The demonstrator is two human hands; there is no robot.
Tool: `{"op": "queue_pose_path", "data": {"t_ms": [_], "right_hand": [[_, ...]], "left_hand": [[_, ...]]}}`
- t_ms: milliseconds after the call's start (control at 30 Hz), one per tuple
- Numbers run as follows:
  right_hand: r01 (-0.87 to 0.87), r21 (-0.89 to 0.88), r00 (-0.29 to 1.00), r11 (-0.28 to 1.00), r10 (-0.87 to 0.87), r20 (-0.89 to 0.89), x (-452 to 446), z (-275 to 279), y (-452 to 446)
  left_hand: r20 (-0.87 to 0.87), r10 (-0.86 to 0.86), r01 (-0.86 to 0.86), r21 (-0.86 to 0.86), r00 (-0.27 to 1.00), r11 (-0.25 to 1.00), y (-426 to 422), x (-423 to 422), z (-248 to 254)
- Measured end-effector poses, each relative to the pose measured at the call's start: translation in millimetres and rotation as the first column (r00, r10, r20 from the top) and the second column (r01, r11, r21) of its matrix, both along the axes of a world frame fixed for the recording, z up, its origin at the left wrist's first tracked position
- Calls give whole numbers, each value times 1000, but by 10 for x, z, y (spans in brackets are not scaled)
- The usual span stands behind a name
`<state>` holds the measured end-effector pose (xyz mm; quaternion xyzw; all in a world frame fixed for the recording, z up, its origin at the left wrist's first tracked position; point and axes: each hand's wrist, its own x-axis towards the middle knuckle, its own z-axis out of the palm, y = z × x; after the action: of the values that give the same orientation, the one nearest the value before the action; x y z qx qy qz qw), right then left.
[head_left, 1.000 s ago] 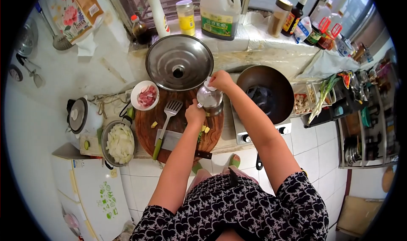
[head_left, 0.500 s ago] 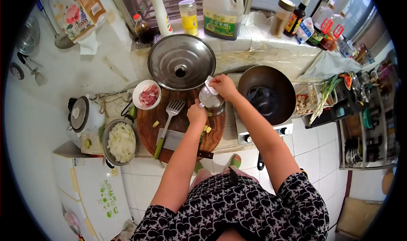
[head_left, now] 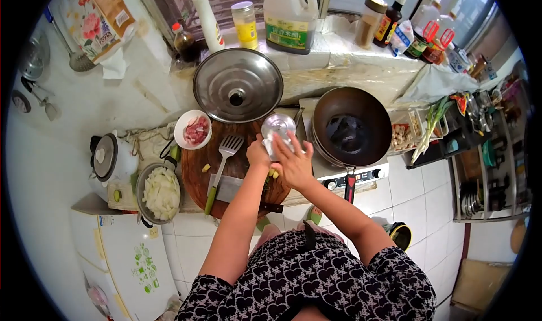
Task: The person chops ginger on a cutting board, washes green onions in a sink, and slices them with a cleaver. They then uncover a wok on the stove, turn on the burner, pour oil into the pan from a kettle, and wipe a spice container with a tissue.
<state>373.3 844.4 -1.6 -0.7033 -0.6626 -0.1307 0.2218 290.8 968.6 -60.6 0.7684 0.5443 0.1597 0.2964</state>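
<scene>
A metal pot with a shiny round top stands at the right edge of the round wooden board. My left hand is closed on the near left side of this pot. Against its near side my right hand presses a white cloth or paper, with the fingers spread. Left of my hands, a slotted spatula lies over a cleaver. Small yellow pieces sit just below my hands. A bowl of raw meat rests at the board's upper left.
A large lid leans behind the board. On the stove at the right sits a dark wok. A pan of sliced white vegetable is at the left. Bottles and a vinegar jug line the ledge.
My right hand has moved down from the top right of the pot to its near side, with the white cloth or paper. My left hand stays at the pot. The wok's handle has come into view.
</scene>
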Motion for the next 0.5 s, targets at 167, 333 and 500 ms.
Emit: {"op": "queue_pose_path", "data": {"t_ms": [167,333,500], "right_hand": [[-26,-27,1000,999,26,-7,-39,200,436],[-64,-56,998,996,65,20,49,269,498],[-16,-143,999,990,9,-45,143,71,6]], "left_hand": [[-16,-73,72,-60,997,996,70,-58,-219],[15,-21,20,103,1000,994,57,-45,-320],[-100,46,-56,-103,994,993,36,37,32]]}}
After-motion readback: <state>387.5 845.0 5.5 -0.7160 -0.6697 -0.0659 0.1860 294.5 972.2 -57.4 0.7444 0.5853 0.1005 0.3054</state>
